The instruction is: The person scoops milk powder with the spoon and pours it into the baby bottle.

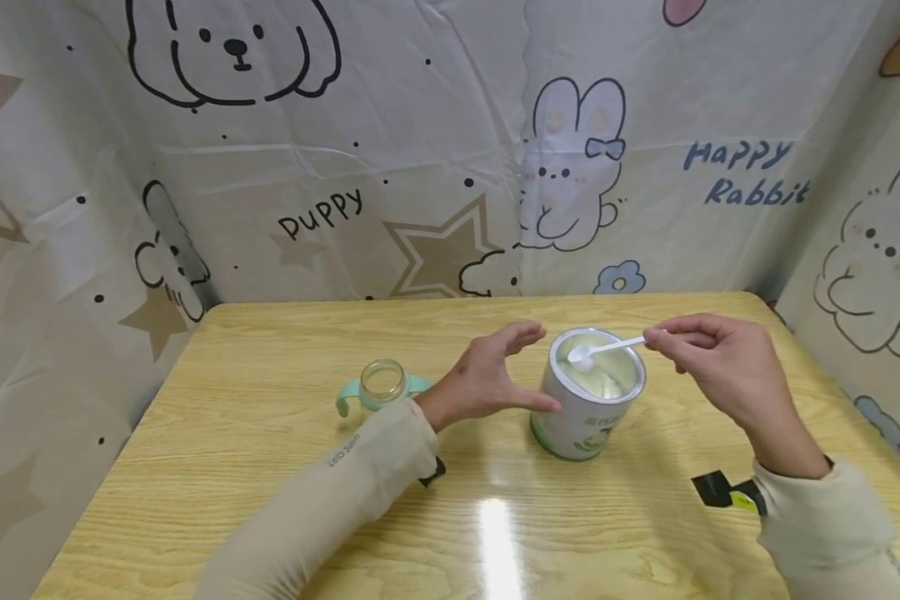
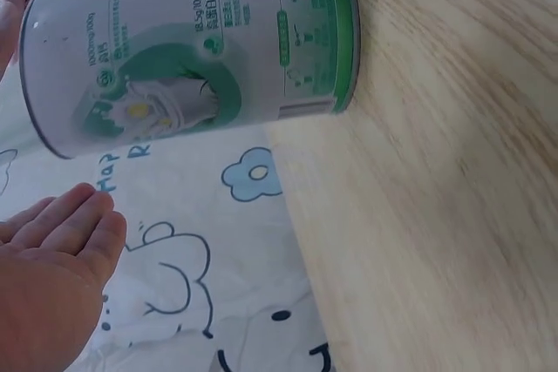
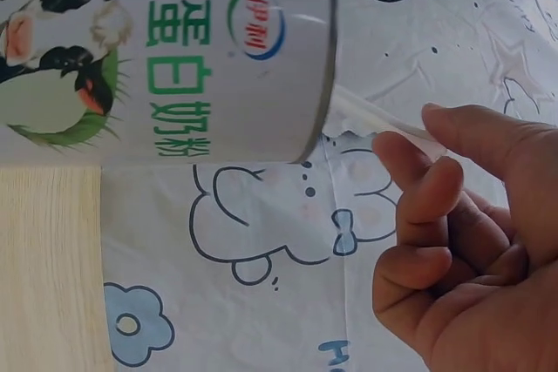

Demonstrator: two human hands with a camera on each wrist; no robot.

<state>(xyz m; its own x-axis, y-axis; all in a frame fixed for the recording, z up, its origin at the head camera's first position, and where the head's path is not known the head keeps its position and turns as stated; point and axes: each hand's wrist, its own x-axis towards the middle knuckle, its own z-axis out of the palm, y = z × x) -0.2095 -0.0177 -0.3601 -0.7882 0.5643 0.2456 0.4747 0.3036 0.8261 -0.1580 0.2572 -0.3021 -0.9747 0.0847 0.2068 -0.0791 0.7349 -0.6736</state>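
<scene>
A milk powder can point(image 1: 587, 396), lidless and filled with pale powder, stands upright on the table. My right hand point(image 1: 727, 362) pinches the handle of a white plastic spoon point(image 1: 618, 344), its bowl over the powder within the can's rim. The spoon's handle point(image 3: 384, 115) is partly behind the can in the right wrist view. My left hand point(image 1: 487, 375) is spread at the can's left side, thumb near the wall; contact is unclear. Its fingers point(image 2: 74, 233) are extended, apart from the can in the left wrist view.
A baby bottle point(image 1: 383, 382) with mint-green handles and an open top stands left of the can, partly behind my left sleeve. The wooden table point(image 1: 285, 333) meets a cartoon-printed cloth point(image 1: 420, 108) at its back. Black straps point(image 1: 712, 489) hang near both wrists.
</scene>
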